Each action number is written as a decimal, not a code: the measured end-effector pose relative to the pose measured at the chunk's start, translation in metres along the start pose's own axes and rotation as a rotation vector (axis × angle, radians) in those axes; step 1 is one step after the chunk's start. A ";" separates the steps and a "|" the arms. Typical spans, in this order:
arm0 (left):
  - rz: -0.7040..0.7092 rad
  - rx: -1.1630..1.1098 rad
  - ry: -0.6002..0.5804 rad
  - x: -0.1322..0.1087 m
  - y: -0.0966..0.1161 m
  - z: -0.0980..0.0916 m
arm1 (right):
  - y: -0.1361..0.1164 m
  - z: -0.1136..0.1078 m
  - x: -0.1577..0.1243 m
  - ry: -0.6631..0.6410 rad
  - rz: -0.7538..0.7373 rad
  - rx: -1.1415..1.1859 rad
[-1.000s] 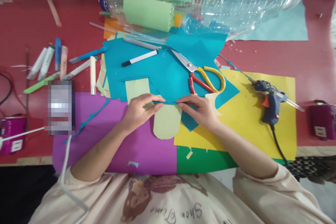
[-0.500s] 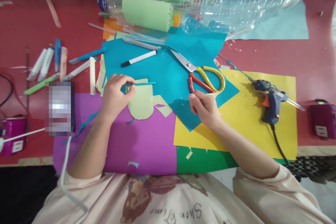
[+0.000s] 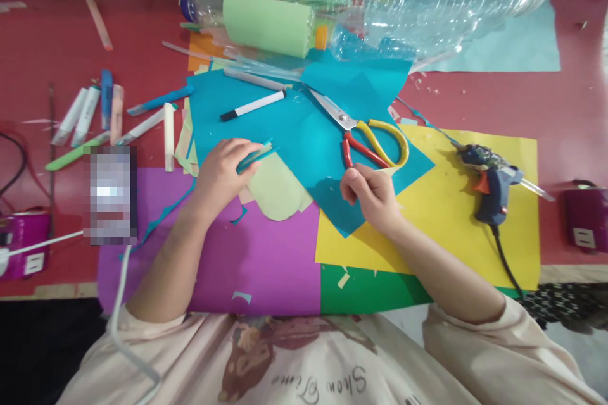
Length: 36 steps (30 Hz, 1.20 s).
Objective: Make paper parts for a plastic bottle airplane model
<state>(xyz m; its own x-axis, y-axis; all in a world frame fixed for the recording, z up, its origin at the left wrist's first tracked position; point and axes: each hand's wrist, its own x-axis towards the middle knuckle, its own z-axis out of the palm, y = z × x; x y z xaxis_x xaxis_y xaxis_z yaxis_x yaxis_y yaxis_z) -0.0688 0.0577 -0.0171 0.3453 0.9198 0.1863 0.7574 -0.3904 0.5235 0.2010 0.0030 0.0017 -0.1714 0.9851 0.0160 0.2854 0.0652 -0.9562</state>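
My left hand (image 3: 225,174) pinches thin blue paper strips (image 3: 260,154) at the top edge of a pale green paper piece with a rounded end (image 3: 275,191). Its fingers partly cover the strips and the green piece. My right hand (image 3: 369,196) is closed, resting over the blue sheet (image 3: 308,130) just below the scissors' handles. Whatever it may hold is hidden by the curled fingers. The scissors (image 3: 349,126), with red and yellow handles, lie with their blades pointing up and left. A black-capped white marker (image 3: 254,105) is on the blue sheet.
A glue gun (image 3: 494,193) lies on yellow paper (image 3: 441,234) at right. Clear plastic bottles (image 3: 403,0), one wrapped in green paper (image 3: 266,22), lie across the back. Several markers (image 3: 85,115) and a phone with a cable (image 3: 111,196) are at left. Purple paper (image 3: 266,266) lies in front.
My left hand has moved a little right and down. The blue strips and the green piece have tilted and shifted with it. My right hand stays in nearly the same place.
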 end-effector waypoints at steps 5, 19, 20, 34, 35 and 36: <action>0.029 -0.065 -0.010 -0.003 0.008 0.003 | 0.004 0.002 -0.001 -0.011 0.025 0.047; -0.345 -0.709 0.268 0.000 0.011 0.000 | 0.009 0.012 -0.002 -0.200 0.005 0.130; -0.340 -0.717 0.221 -0.002 0.017 0.004 | 0.009 0.013 -0.002 -0.237 0.013 0.154; -0.258 -0.671 -0.167 -0.019 0.059 0.016 | 0.011 0.016 -0.001 -0.257 0.163 0.145; -0.268 -0.662 -0.167 -0.019 0.059 0.016 | 0.010 0.016 -0.001 -0.261 0.158 0.133; -0.276 -0.657 -0.168 -0.019 0.059 0.016 | 0.010 0.015 -0.001 -0.265 0.152 0.119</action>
<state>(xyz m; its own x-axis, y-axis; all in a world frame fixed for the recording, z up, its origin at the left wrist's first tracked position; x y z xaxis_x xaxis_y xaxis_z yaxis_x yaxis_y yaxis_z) -0.0220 0.0170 -0.0033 0.3102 0.9421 -0.1274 0.3590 0.0080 0.9333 0.1900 0.0007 -0.0121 -0.3792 0.9052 -0.1917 0.2173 -0.1143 -0.9694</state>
